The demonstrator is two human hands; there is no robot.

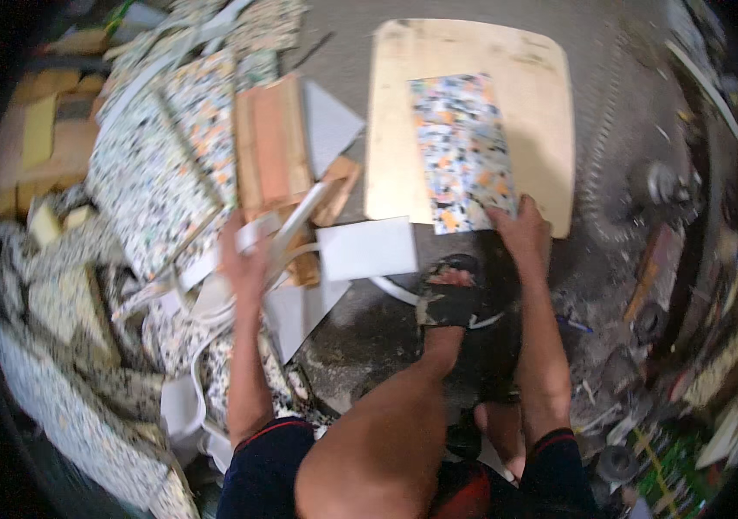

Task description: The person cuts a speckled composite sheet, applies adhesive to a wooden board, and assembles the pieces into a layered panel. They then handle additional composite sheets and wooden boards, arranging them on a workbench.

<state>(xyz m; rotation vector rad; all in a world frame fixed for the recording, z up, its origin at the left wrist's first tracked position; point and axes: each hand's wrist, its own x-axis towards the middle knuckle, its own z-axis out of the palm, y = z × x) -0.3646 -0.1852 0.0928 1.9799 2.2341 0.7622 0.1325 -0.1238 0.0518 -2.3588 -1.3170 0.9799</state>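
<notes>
A speckled multicoloured foam sheet (464,156) lies on a pale wooden board (391,138) on the floor. My right hand (526,232) is at the sheet's lower right corner, thumb and forefinger apart, the thumb touching the foam. My left hand (246,255) is over a heap of white scraps. A small white piece (258,228) shows between its fingers, but blur hides whether it is gripped. Between my hands a flat white rectangular piece (367,248) lies by the board's near left corner. Beyond my left hand lies a brown strip (269,147) with wooden edges.
Large speckled foam slabs (157,177) are heaped on the left, with white curled strips (205,363) nearer me. My sandalled foot (451,290) stands just before the board. A coiled cord (596,173) and scattered debris lie along the right, with a wooden stick (646,268).
</notes>
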